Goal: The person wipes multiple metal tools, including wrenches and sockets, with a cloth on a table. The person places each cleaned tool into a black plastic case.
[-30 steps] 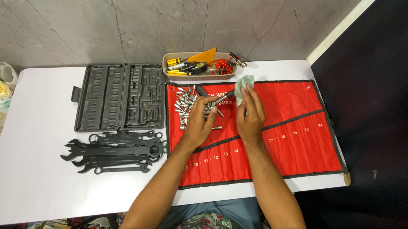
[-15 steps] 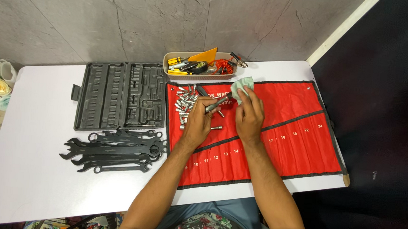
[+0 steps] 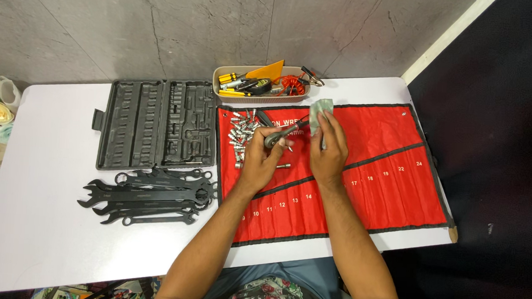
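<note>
Left grip (image 3: pixel 264 157) around ratchet handle (image 3: pixel 281 134)

Cloth (image 3: pixel 319 109) slid farther up the ratchet (image 3: pixel 281 134).

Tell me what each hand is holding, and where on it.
Left hand grips a ratchet handle at its head end; right hand pinches a pale green cloth around its other end.

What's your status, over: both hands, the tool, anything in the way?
Left hand grips ratchet handle. Right hand holds green cloth at its far end. Loose sockets beside left hand on red roll.
</note>
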